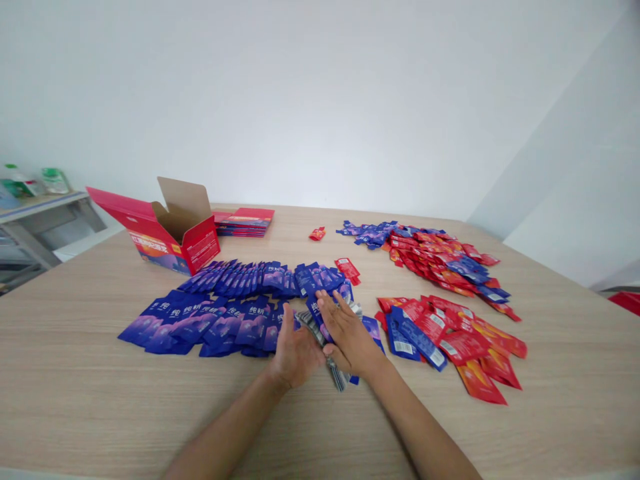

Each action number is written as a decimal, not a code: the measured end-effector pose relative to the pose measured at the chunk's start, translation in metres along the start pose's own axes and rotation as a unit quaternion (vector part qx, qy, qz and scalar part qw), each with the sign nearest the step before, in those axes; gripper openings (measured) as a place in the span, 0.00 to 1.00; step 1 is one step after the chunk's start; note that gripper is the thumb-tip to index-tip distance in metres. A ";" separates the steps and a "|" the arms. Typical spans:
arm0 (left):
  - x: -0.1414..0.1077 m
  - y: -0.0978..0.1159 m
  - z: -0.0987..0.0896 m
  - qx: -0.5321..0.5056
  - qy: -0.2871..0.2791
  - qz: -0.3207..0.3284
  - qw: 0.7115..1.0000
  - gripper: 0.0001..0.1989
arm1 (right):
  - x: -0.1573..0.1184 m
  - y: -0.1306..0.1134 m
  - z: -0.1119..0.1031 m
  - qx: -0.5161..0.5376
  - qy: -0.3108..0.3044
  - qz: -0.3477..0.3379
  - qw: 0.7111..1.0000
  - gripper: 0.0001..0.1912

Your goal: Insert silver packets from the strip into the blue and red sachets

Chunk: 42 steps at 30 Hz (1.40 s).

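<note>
Blue with silvery edges, lying as a bunch of packets (313, 325) under the flattened right hand (347, 337), beside the open left hand (299, 350), seemingly for keeping together. Cannot tell whether gripped or only pressed. Placed left of mostly red packets (467, 350), perhaps for not mixing.

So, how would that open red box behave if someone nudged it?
The red box would likely slide rather than roll, since its sides are flat. Its walls look like thin cardboard, so it may be light, though its bottom is hidden. Its raised flaps are unfastened and would probably bend easily.
</note>
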<state>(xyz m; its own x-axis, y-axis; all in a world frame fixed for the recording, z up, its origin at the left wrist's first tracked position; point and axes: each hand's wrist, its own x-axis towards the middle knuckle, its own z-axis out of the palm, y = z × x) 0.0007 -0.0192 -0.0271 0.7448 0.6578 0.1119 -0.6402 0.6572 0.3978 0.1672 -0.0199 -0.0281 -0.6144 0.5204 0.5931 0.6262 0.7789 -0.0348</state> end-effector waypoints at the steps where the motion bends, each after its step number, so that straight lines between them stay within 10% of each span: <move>1: 0.000 0.000 0.001 -0.001 -0.011 -0.005 1.000 0.42 | 0.000 0.000 -0.001 0.013 0.002 0.003 1.000 0.39; 17: -0.004 0.041 0.002 -0.031 0.020 0.091 0.995 0.55 | 0.002 -0.007 -0.009 -0.001 -0.021 -0.041 0.999 0.39; 42: -0.004 0.014 0.001 0.046 -0.026 0.015 0.998 0.47 | 0.006 -0.020 -0.010 -0.017 -0.066 0.028 0.997 0.53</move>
<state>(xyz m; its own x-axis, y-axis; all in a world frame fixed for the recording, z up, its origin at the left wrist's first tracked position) -0.0111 -0.0132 -0.0214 0.7353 0.6557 0.1714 -0.6448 0.5990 0.4748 0.1553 -0.0360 -0.0154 -0.6346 0.6052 0.4807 0.6754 0.7366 -0.0358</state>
